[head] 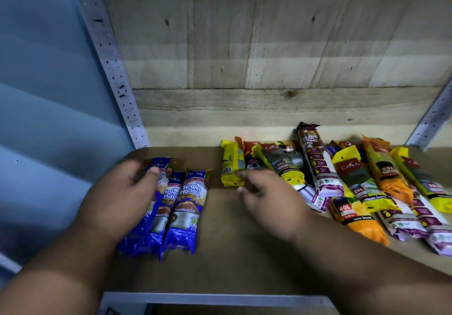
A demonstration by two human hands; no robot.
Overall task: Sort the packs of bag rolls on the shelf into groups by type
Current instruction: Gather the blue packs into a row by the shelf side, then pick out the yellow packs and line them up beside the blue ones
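Note:
Three blue "Singlet Handle" packs (186, 207) lie side by side at the left of the shelf (227, 246). My left hand (122, 194) rests flat on the leftmost one, fingers spread. My right hand (266, 199) hovers over the middle of the shelf, fingers loosely apart, its fingertips next to a small yellow pack (231, 165). To the right lies a mixed heap: a yellow 25L pack (359, 182), an orange 60L pack (357, 219), a maroon-and-white drawstring pack (318, 163) and several more.
A perforated metal upright (110, 60) rises at the left, another one (433, 116) at the right. Wooden boards (244, 45) close the back of the shelf. The shelf's grey front edge (215, 300) runs below my arms.

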